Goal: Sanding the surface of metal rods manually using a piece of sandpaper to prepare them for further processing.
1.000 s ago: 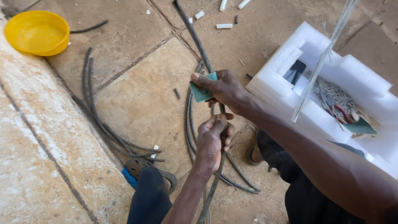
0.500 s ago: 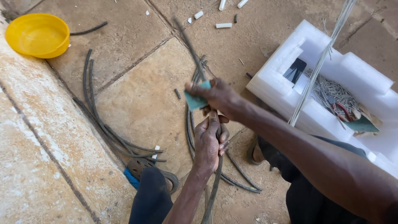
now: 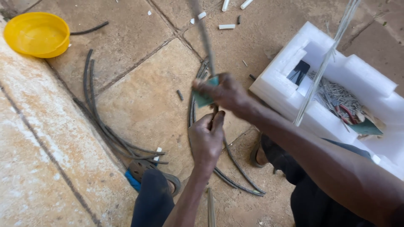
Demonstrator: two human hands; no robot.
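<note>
While the left hand [image 3: 206, 141] grips a dark cable [image 3: 205, 40], the right hand [image 3: 227, 93] pinches a green pad [image 3: 205, 98] around it; the white foam box [image 3: 290, 71] holds nails (heaped), and a yellow bowl [image 3: 35, 34] sits well apart.

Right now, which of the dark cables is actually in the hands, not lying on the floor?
The thin cable running up from the right hand, which wraps green cloth around it; the left hand grips below. The other cables lie loose on the tiles.
</note>
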